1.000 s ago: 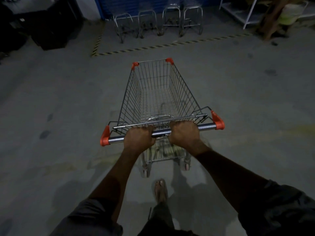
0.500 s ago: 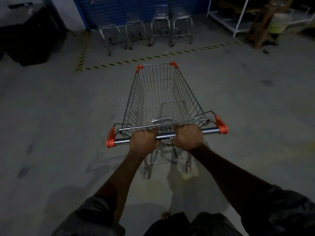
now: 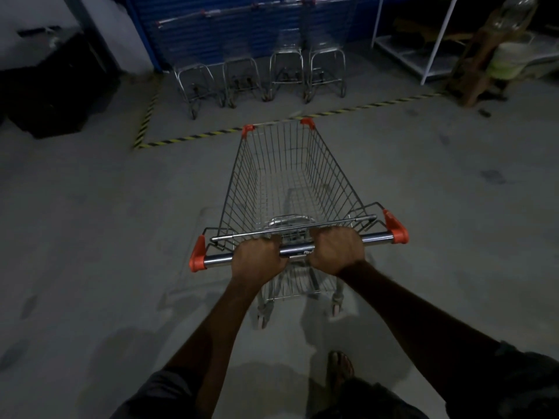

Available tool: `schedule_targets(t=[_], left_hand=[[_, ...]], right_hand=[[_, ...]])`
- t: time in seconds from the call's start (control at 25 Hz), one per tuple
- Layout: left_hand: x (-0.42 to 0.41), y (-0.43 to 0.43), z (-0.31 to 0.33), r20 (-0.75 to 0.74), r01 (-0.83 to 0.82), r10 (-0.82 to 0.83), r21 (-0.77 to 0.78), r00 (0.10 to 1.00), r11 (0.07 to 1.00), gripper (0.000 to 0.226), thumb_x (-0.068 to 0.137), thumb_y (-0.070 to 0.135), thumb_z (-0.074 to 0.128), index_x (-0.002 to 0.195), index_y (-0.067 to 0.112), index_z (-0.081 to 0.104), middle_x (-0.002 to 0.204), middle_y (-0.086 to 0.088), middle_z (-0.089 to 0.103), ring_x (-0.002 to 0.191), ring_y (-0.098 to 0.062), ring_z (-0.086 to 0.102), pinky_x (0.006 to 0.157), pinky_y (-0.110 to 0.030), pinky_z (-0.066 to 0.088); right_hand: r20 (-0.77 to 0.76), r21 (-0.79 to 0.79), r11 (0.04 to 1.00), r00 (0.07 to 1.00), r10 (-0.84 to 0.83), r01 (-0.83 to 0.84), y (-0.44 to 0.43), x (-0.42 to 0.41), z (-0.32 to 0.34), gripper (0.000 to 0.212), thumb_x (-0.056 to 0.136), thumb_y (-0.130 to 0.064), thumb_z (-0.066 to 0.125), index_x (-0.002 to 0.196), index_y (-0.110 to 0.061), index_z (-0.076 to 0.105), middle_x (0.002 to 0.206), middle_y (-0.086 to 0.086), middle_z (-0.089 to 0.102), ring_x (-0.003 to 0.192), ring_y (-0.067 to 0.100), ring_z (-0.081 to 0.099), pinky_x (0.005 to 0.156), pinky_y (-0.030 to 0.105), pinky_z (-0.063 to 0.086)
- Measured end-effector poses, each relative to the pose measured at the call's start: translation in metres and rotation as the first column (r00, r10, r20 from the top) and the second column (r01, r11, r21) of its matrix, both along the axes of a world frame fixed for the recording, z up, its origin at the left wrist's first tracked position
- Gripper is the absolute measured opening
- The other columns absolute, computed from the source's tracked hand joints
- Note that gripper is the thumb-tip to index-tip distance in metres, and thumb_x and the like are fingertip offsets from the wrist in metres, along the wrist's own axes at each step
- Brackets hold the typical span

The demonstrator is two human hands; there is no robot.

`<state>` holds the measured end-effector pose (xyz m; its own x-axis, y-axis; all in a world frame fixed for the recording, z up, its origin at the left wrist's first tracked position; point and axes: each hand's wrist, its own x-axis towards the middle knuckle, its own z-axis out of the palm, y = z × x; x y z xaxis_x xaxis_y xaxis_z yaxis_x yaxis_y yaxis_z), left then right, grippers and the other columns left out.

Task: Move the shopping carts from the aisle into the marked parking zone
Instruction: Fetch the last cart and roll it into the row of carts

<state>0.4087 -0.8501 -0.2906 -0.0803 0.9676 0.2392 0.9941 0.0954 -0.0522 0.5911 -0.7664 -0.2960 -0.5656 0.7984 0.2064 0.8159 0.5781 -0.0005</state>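
An empty wire shopping cart (image 3: 290,182) with orange corner caps stands on the concrete floor in front of me. My left hand (image 3: 260,261) and my right hand (image 3: 335,249) both grip its chrome handle bar (image 3: 375,237), side by side near the middle. The cart's front edge reaches the yellow-black striped floor line (image 3: 193,137) that marks the parking zone. Inside the zone, several parked carts (image 3: 242,77) stand in a row against the blue shutter.
A dark bin or crate (image 3: 57,95) sits at the left, outside the zone. A white shelf frame (image 3: 435,43) and a wooden stand with a pale bucket (image 3: 508,58) stand at the back right. Open concrete floor lies on both sides. My sandalled foot (image 3: 341,367) shows below.
I have pushed the cart forward: the striped line and the parked carts are closer, and the cart's front has reached the line. Both hands keep the same grip on the handle.
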Motion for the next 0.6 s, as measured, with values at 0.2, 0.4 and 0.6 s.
schedule_targets(t=[0.2,0.4,0.6], left_hand=[[-0.011,0.106,0.005,0.138,-0.021,0.023,-0.014,0.99,1.0,0.029,0.071,0.05,0.07,0.083,0.023,0.068,0.073,-0.001,0.071,0.064,-0.025,0.069,0.056,-0.029,0.051],[-0.033,0.202,0.016,0.298,0.024,-0.009,-0.049,0.955,0.998,0.032,0.071,0.039,0.078,0.092,0.015,0.074,0.1,-0.002,0.064,0.092,-0.023,0.065,0.069,-0.027,0.045],[-0.061,0.29,0.027,0.243,-0.086,0.146,-0.242,0.959,0.966,0.04,0.076,0.055,0.072,0.099,0.023,0.072,0.106,-0.002,0.074,0.098,-0.024,0.068,0.075,-0.029,0.047]], right_hand=[[0.008,-0.024,0.997,0.997,0.078,-0.078,0.114,-0.011,0.006,0.051,0.061,-0.049,0.074,0.098,-0.014,0.075,0.113,0.004,0.067,0.101,0.024,0.061,0.07,0.035,0.055],[0.046,-0.114,0.985,0.99,0.137,-0.131,0.214,-0.031,0.012,0.047,0.064,-0.049,0.061,0.093,-0.017,0.079,0.12,0.003,0.07,0.106,0.023,0.063,0.077,0.034,0.056],[0.051,-0.156,0.975,0.985,0.166,-0.157,0.302,-0.063,0.016,0.05,0.068,-0.052,0.05,0.095,-0.019,0.076,0.115,0.001,0.067,0.102,0.021,0.063,0.078,0.033,0.054]])
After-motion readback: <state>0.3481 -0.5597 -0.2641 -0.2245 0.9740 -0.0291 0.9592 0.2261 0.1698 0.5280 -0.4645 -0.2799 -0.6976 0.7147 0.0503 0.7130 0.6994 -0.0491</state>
